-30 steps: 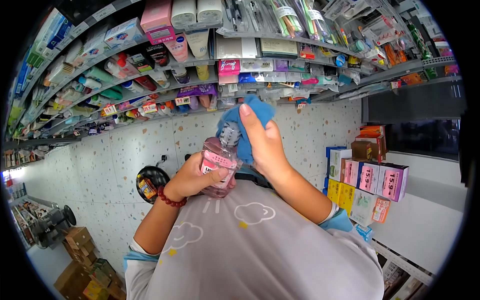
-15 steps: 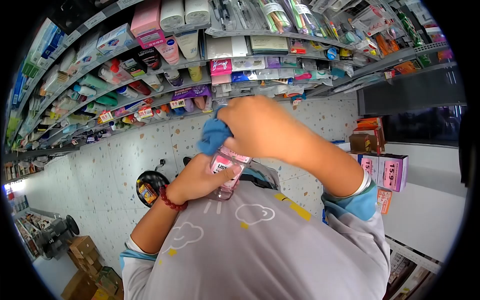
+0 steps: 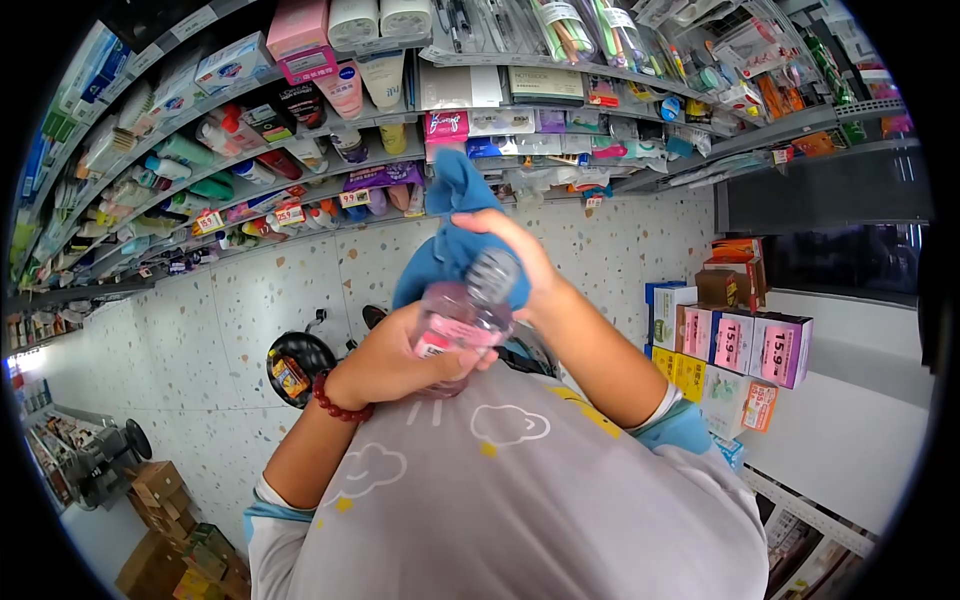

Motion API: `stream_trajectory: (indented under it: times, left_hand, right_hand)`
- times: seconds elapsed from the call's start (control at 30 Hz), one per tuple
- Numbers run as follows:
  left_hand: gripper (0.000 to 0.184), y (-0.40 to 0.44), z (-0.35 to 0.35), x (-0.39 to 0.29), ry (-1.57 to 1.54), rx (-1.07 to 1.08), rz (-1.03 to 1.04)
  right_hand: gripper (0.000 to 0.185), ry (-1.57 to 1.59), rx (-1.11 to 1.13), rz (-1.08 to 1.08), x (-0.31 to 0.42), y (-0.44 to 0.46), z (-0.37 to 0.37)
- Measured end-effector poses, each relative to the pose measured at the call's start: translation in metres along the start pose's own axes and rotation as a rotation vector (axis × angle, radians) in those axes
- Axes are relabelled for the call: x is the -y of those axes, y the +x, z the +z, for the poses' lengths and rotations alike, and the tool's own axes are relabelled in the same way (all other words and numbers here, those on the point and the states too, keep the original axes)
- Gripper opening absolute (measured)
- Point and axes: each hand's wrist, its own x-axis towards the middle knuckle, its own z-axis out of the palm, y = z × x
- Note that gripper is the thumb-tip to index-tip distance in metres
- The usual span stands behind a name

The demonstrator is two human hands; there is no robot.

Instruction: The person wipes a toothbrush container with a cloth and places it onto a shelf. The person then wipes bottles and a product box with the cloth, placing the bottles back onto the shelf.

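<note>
In front of my chest, my left hand [image 3: 395, 365] is closed around a see-through pink mouthwash bottle [image 3: 460, 328]. The bottle is tilted, with its clear, ridged cap [image 3: 492, 278] pointing up and away from me. A blue cloth [image 3: 432, 268] is gripped in my right hand [image 3: 518, 255], and part of it sticks up above the fingers. The cloth lies behind and beside the cap, close against the bottle's top. Some of my right fingers are hidden by the cloth.
Curved shelves [image 3: 330, 172] packed with toiletries and stationery stand ahead. A round black stool-like base [image 3: 300, 368] with a packet on it is on the floor at left. Priced boxes [image 3: 733, 342] are stacked at right, and cardboard boxes [image 3: 160, 483] at lower left.
My right hand has turned over and shifted from above the bottle to its right side. The cloth has opened out and spread upward. The bottle stays in my left hand.
</note>
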Motion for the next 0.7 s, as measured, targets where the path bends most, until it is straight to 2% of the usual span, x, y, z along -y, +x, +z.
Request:
stream_trajectory:
  times: [0.03,0.07,0.13,0.17,0.2,0.23,0.27,0.3,0.33,0.4,0.47,0.5,0.53,0.6,0.63,0.67,0.7]
  left_hand:
    - [0.047,-0.001,-0.002,0.001,-0.154,-0.026,-0.012]
    - [0.048,-0.003,-0.004,0.002,-0.307,-0.058,-0.024]
    - [0.05,-0.005,-0.01,0.014,-0.281,-0.041,0.008]
    - [0.055,-0.005,-0.012,0.021,-0.478,-0.027,0.029]
    - [0.064,-0.005,-0.013,0.026,-0.675,-0.009,0.05]
    - [0.077,-0.005,-0.013,0.029,-0.662,-0.093,0.04]
    - [0.077,-0.001,-0.016,0.033,-0.66,-0.089,0.036]
    - [0.075,0.003,-0.02,0.037,-0.642,-0.097,0.094]
    - [0.073,0.007,-0.021,0.038,-0.624,-0.104,0.152]
    - [0.071,0.006,-0.022,0.039,-0.58,-0.172,0.111]
    - [0.069,0.007,-0.018,0.033,-0.754,-0.267,0.155]
    - [0.069,0.011,-0.006,0.018,-0.823,-0.334,0.202]
    - [0.068,0.017,-0.022,0.01,-0.823,-0.179,0.159]
    - [0.066,0.014,-0.016,0.007,-0.779,-0.288,0.215]
    - [0.066,0.013,-0.014,0.008,-0.764,-0.323,0.229]
    - [0.065,0.011,-0.025,0.023,-0.861,-0.109,0.145]
    - [0.067,0.009,-0.021,0.023,-0.713,-0.149,0.109]
  right_hand:
    - [0.037,-0.086,-0.213,-0.027,-0.009,0.004,-0.004]
    - [0.037,-0.083,-0.208,-0.023,-0.009,0.004,-0.003]
    - [0.043,-0.06,-0.338,-0.177,-0.003,-0.003,0.001]
    - [0.049,-0.137,-0.081,-0.194,0.004,-0.008,-0.022]
    - [0.049,-0.133,-0.081,-0.195,0.004,-0.01,-0.016]
    - [0.047,-0.303,-0.259,-0.349,0.005,-0.015,-0.003]
    - [0.045,-0.476,-0.438,-0.503,0.005,-0.018,0.004]
    - [0.041,-0.946,-0.404,-0.699,0.001,-0.017,0.001]
    - [0.035,-1.219,-0.351,-0.762,-0.002,-0.017,0.014]
    - [0.025,-1.684,-0.273,-1.003,-0.015,-0.013,0.037]
    - [0.031,-1.823,-0.086,-0.928,-0.03,-0.022,0.048]
    - [0.041,-1.824,0.009,-1.019,-0.047,-0.023,0.047]
    - [0.041,-1.816,0.011,-1.025,-0.048,-0.022,0.045]
    - [0.04,-1.835,0.236,-1.069,-0.046,-0.024,0.039]
    - [0.04,-1.853,0.179,-1.129,-0.035,-0.021,0.038]
    - [0.04,-1.852,0.173,-1.125,-0.02,-0.014,0.034]
    - [0.042,-1.873,-0.017,-1.152,-0.004,-0.004,0.031]
